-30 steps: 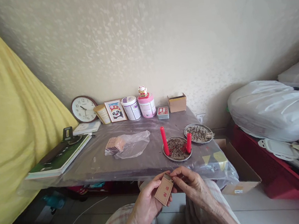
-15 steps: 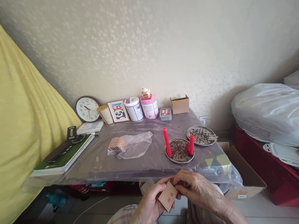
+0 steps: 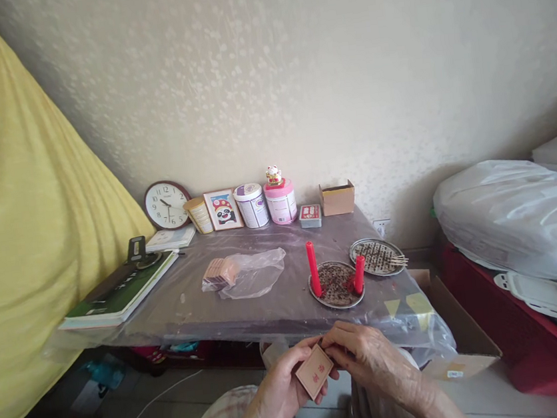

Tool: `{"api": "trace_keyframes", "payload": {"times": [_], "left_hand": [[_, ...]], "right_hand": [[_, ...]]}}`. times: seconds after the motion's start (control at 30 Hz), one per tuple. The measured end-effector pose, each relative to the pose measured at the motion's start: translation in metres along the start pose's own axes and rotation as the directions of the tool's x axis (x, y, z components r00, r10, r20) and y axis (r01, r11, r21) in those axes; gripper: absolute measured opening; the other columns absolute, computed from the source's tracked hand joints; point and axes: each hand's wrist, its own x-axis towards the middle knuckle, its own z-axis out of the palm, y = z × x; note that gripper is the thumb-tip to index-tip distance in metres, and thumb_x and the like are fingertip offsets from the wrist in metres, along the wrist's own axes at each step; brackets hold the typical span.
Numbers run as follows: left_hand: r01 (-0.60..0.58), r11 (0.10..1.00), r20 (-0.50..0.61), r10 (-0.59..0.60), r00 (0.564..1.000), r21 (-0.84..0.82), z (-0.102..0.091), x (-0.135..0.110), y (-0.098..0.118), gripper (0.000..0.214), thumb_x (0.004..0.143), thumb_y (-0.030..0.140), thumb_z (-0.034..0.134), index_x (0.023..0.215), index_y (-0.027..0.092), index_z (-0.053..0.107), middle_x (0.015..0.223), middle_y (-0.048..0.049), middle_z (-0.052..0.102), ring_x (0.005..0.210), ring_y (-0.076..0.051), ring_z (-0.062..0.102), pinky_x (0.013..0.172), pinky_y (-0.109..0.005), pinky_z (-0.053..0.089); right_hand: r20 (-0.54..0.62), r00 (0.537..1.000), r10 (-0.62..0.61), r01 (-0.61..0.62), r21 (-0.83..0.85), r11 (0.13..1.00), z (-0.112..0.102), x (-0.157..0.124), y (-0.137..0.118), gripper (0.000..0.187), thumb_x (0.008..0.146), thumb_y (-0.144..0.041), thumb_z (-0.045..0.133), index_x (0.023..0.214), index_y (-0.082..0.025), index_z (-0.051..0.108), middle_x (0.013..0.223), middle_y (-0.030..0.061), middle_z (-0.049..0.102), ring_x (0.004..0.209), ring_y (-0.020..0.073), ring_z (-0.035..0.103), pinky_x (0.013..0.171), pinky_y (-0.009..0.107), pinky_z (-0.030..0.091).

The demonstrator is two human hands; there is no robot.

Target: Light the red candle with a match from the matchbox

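Below the table's front edge, my left hand [image 3: 283, 386] is closed around a small brown matchbox [image 3: 316, 371] with red print. My right hand [image 3: 370, 356] pinches at the box's upper right end, fingers pressed together; what they grip is hidden. Just beyond my hands, on the table [image 3: 194, 309], a round metal tray [image 3: 337, 291] of dark ash holds two red candles, a taller one [image 3: 312, 269] on the left and a shorter one [image 3: 359, 273] on the right, both unlit.
A second metal tray [image 3: 377, 256] with sticks lies to the right. A clear plastic bag with brown packets [image 3: 243, 275] lies mid-table. Books [image 3: 117, 298], a clock [image 3: 166, 205], tins and a cardboard box [image 3: 337, 197] line the left and back. White bags [image 3: 515, 215] are piled at right.
My hands and the matchbox have sunk slightly lower and shifted right in view; the box now looks shorter. The right fingers stay pinched at its end.
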Motion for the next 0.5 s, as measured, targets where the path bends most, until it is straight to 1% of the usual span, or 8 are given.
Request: {"api": "trace_keyframes", "payload": {"times": [0.1, 0.2, 0.37, 0.5], "left_hand": [[0.000, 1.000, -0.005, 0.000, 1.000, -0.009, 0.0003, 0.0004, 0.0004, 0.039, 0.085, 0.028, 0.045, 0.113, 0.007, 0.062, 0.075, -0.0151, 0.072, 0.054, -0.016, 0.059, 0.049, -0.025, 0.038], [-0.002, 1.000, -0.006, 0.002, 1.000, -0.012, -0.0002, 0.0004, 0.0001, 0.040, 0.085, 0.028, 0.044, 0.115, 0.006, 0.061, 0.074, -0.0154, 0.072, 0.053, -0.015, 0.058, 0.049, -0.025, 0.037], [0.004, 1.000, 0.002, -0.004, 1.000, -0.009, -0.0015, -0.0002, -0.0015, 0.040, 0.085, 0.027, 0.045, 0.114, 0.006, 0.061, 0.074, -0.0153, 0.072, 0.053, -0.016, 0.059, 0.049, -0.025, 0.037], [0.001, 1.000, 0.002, -0.001, 1.000, -0.009, -0.0017, 0.0007, -0.0015, 0.041, 0.084, 0.028, 0.046, 0.114, 0.006, 0.062, 0.073, -0.0145, 0.072, 0.052, -0.016, 0.058, 0.048, -0.025, 0.037]], "right_hand": [[-0.007, 0.999, -0.037, 0.036, -0.053, 0.998, 0.0011, 0.0004, 0.0003, 0.024, 0.097, -0.019, 0.044, 0.090, -0.021, 0.067, 0.084, 0.0014, 0.066, 0.073, 0.0137, 0.062, 0.067, 0.022, 0.043], [0.019, 0.998, -0.056, 0.057, -0.071, 0.996, 0.0003, -0.0006, 0.0006, 0.022, 0.096, -0.018, 0.046, 0.092, -0.023, 0.067, 0.084, 0.0004, 0.065, 0.073, 0.0131, 0.062, 0.067, 0.021, 0.043], [0.048, 0.998, -0.035, 0.039, -0.077, 0.996, -0.0008, -0.0018, 0.0012, 0.020, 0.093, -0.016, 0.050, 0.084, -0.021, 0.066, 0.083, 0.0002, 0.065, 0.072, 0.0123, 0.062, 0.066, 0.020, 0.042], [0.059, 0.998, -0.019, 0.023, -0.061, 0.998, -0.0012, -0.0008, 0.0004, 0.020, 0.092, -0.014, 0.049, 0.082, -0.020, 0.066, 0.084, 0.0005, 0.065, 0.072, 0.0120, 0.062, 0.066, 0.020, 0.042]]}}
